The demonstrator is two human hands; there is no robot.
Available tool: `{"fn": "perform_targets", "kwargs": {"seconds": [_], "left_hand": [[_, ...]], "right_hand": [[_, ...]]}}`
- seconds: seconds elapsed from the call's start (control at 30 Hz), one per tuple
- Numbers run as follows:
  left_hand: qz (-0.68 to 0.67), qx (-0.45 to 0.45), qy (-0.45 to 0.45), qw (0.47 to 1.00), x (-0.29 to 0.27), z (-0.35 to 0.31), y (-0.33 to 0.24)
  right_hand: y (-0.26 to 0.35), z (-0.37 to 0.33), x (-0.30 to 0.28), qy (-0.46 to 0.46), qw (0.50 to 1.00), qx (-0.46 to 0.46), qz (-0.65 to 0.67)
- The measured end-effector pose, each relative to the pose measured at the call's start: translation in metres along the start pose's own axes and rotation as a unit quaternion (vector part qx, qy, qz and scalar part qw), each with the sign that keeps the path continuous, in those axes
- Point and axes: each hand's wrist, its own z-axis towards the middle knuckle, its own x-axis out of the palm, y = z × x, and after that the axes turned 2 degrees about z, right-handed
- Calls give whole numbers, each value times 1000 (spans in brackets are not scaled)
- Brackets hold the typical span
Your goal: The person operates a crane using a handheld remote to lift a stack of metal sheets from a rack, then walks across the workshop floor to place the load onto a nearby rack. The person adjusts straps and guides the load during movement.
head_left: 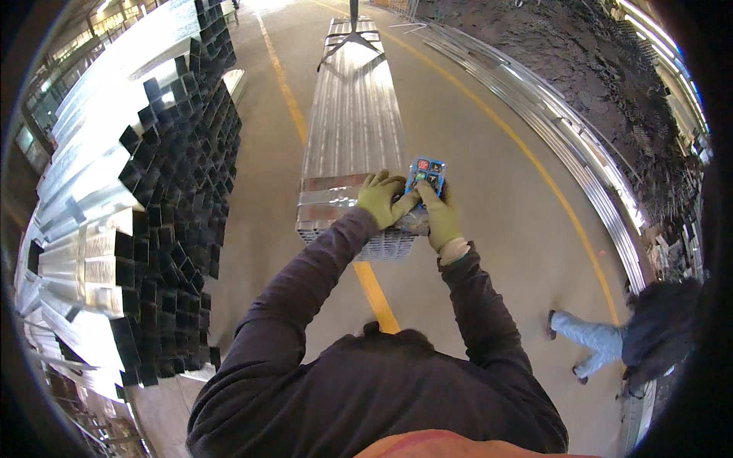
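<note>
Both my hands wear yellow-green work gloves over the near end of a long bundle of metal profiles [356, 114]. Clear and brown tape [328, 197] wraps across its top near this end. My left hand [379, 200] lies over the taped edge with fingers apart, its thumb stretched toward my right hand. Gripped in my right hand [440, 219] is a blue label sheet [425, 174] with small coloured pictures, held at the bundle's right edge. Crumpled clear plastic [413, 222] shows between the hands; what it is attached to is hidden.
A dark lifting sling [353, 37] loops around the bundle's far end. At the left rises a tall stack of square metal tubes [164, 229]. Long metal profiles [534, 99] lie along the right, near a person [649, 336] in blue trousers. Yellow lines [374, 294] mark the floor.
</note>
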Motion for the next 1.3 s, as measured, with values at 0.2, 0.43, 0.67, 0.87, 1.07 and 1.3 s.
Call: {"fn": "perform_targets", "kwargs": {"seconds": [0.2, 0.43, 0.67, 0.87, 1.07, 1.3], "left_hand": [[-13, -1, -25, 1000, 18, 141, 80], [6, 10, -85, 996, 46, 303, 169], [-22, 12, -76, 997, 43, 435, 251], [-4, 20, -107, 994, 47, 518, 322], [-19, 11, -111, 994, 32, 577, 399], [-26, 9, -142, 990, 15, 610, 464]], "right_hand": [[3, 164, 6, 18, 999, 15, 30], [11, 357, 1, 48, 997, 11, 57], [10, 521, 19, 43, 999, 23, -1], [-2, 629, 39, 47, 998, 40, 30], [-10, 716, 82, 63, 995, 70, 32], [-27, 783, 120, 81, 988, 121, 47]]}}
